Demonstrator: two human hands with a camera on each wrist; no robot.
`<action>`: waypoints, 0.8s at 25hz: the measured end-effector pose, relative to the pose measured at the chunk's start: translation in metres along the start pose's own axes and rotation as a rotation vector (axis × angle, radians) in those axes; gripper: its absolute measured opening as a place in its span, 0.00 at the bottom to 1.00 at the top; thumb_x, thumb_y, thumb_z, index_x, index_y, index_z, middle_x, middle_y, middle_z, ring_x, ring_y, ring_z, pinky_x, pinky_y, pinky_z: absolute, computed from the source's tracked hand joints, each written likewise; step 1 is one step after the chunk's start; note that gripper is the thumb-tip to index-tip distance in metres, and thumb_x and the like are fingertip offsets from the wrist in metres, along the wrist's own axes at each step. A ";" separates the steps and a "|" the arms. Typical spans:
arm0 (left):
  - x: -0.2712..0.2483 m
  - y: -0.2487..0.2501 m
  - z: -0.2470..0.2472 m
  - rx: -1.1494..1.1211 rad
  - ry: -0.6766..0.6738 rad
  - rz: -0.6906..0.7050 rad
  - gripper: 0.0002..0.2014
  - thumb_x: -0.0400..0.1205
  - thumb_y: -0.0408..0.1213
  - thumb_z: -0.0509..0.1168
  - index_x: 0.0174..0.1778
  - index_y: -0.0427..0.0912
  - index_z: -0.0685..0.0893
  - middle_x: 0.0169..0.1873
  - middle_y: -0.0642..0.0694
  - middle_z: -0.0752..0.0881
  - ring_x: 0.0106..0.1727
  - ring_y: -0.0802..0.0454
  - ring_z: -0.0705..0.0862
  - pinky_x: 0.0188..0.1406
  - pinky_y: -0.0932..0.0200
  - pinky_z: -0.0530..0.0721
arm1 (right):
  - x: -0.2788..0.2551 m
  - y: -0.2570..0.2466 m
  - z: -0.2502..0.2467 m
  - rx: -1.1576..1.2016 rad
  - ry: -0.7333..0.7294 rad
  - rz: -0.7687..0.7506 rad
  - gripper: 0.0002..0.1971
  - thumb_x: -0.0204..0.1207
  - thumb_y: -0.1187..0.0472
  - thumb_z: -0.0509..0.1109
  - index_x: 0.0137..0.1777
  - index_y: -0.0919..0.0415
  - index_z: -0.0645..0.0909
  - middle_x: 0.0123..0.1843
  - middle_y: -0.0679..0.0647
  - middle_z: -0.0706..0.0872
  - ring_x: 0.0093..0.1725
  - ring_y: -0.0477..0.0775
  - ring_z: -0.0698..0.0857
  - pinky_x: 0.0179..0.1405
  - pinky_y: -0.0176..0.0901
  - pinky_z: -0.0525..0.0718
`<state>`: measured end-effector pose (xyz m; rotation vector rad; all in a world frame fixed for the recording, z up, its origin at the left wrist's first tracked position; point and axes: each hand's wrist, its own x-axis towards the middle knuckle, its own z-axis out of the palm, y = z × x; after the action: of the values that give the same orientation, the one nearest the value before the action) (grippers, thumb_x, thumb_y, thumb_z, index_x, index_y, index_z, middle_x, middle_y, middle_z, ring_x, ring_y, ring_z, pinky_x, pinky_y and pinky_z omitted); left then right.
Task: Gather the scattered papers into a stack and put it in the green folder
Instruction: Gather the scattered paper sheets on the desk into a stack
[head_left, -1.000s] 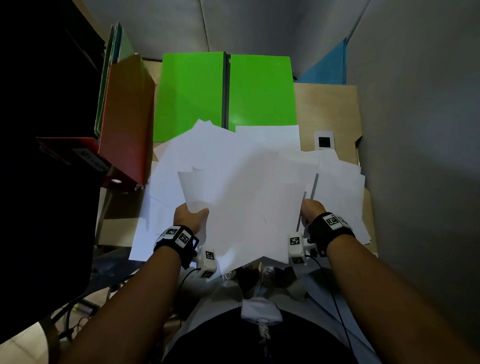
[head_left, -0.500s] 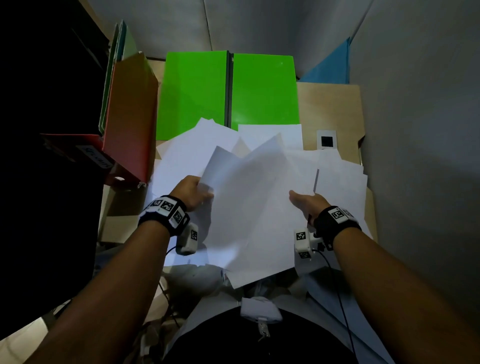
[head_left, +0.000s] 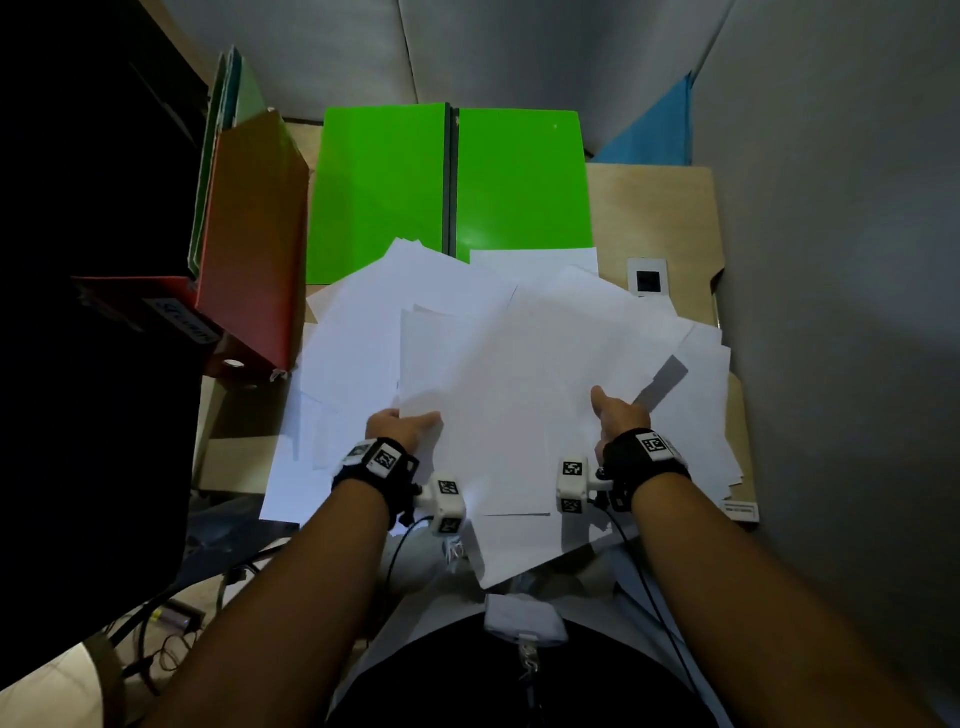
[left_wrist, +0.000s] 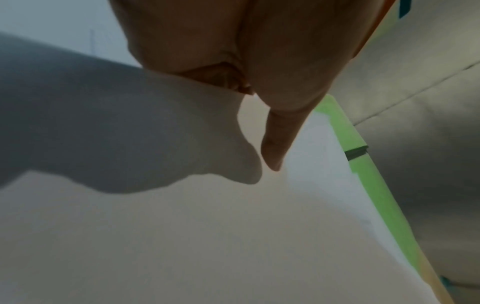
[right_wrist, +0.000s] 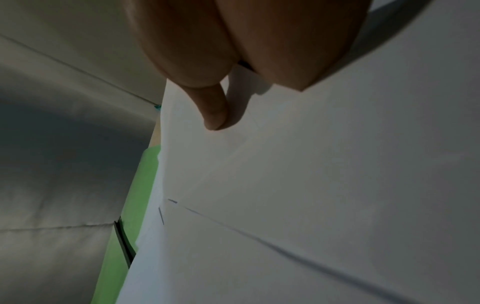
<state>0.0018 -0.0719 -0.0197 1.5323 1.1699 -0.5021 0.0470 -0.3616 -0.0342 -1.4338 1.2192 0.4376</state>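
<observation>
Head view: a person's two forearms reach over a wooden desk (head_left: 654, 218) strewn with white papers (head_left: 519, 364).
Writing: a red binder (head_left: 254, 249) at left carries a spine label, too blurred to read.
Left hand (head_left: 400, 428): thumb on top, pinching the papers' left edge.
Right hand (head_left: 621, 415): thumb on top, gripping their right side.
Green folder (head_left: 447, 182): lies open beyond the hands, papers overlapping its near edge.

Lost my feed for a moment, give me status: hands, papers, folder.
Left hand and right hand each grip the papers, unsquared. Green folder lies open beyond, near edge under loose sheets.
</observation>
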 end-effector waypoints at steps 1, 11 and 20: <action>-0.001 -0.007 0.005 0.046 -0.005 -0.007 0.32 0.61 0.41 0.83 0.58 0.29 0.84 0.48 0.36 0.90 0.43 0.40 0.88 0.45 0.50 0.89 | -0.001 -0.001 0.001 -0.021 0.013 0.009 0.39 0.74 0.50 0.73 0.79 0.69 0.63 0.71 0.59 0.75 0.70 0.63 0.77 0.69 0.50 0.77; -0.020 0.035 -0.016 0.411 0.025 0.465 0.16 0.77 0.36 0.74 0.59 0.36 0.85 0.50 0.42 0.87 0.51 0.43 0.85 0.53 0.52 0.84 | -0.019 -0.041 -0.016 -0.199 0.088 -0.376 0.18 0.79 0.68 0.64 0.68 0.69 0.78 0.66 0.64 0.83 0.64 0.65 0.82 0.57 0.37 0.75; 0.006 0.074 0.025 0.413 -0.102 0.503 0.21 0.82 0.46 0.68 0.65 0.35 0.81 0.60 0.40 0.86 0.61 0.40 0.84 0.59 0.51 0.81 | -0.015 -0.062 -0.010 -0.313 -0.165 -0.420 0.23 0.78 0.67 0.66 0.73 0.66 0.73 0.58 0.57 0.82 0.53 0.58 0.80 0.54 0.44 0.77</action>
<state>0.0751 -0.0866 0.0041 2.0480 0.5824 -0.4875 0.0902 -0.3754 0.0114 -1.8298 0.7100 0.4562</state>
